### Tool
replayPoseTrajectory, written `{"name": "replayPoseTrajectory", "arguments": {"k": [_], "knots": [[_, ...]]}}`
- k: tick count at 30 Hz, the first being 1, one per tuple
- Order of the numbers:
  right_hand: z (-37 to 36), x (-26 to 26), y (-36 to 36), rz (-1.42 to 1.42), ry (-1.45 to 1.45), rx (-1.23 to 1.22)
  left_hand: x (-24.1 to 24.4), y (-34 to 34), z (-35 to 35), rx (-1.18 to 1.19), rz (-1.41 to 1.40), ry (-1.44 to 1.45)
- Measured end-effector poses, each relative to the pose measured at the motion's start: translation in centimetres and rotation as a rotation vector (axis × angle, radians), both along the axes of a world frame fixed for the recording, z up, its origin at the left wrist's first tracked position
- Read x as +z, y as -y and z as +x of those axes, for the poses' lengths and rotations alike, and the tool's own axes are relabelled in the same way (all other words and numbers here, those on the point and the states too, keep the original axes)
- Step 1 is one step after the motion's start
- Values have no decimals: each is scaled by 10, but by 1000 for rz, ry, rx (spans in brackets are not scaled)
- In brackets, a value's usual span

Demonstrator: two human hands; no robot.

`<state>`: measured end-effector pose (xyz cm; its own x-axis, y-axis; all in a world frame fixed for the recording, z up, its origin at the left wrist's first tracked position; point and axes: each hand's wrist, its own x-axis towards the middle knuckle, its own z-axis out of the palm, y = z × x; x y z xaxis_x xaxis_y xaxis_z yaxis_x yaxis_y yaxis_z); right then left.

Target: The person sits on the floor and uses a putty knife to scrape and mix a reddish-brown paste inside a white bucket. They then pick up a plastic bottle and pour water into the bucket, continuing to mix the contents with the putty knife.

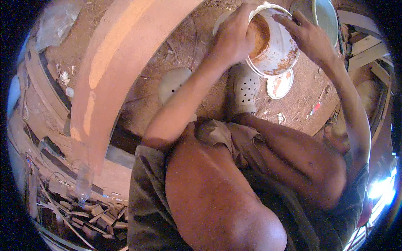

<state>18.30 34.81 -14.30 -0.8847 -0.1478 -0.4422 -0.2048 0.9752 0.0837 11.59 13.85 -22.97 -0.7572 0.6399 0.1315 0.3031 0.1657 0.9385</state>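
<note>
A white plastic bucket is tilted so that its mouth faces me, with brown smears on the inner wall. Orange-brown material lies at its bottom; whether it is powder or paste is unclear. My left hand, blurred, grips the bucket's left rim, its fingertips partly hidden. On the opposite side, my right hand holds the right rim, and one finger reaches over the opening. Just below the bucket, a stained white round lid rests on the dirt floor.
A large curved wooden board rises on my left. Light perforated clogs are on my feet. Beyond my right hand stands a pale green bucket. Wood offcuts are heaped at lower left, and a clear plastic bag lies at upper left.
</note>
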Motion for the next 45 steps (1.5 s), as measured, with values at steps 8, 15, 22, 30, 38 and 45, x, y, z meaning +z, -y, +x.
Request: {"name": "replayPoseTrajectory", "arguments": {"k": [8,15,22,30,38,45], "knots": [[1,5,28,247,127,-47,-19,-61,-75,-639,64,33],[23,-1,39,327,183,-106,-18,-73,-61,-553,27,-96],[37,-12,51,232,292,-151,-46,-78,-46,-618,252,47],[48,-4,44,-2,328,-251,-28,-74,-44,-593,108,119],[46,-2,56,226,159,-267,-16,-67,-46,-635,168,173],[48,-2,64,67,331,-346,-31,-74,-43,-588,162,47]]}}
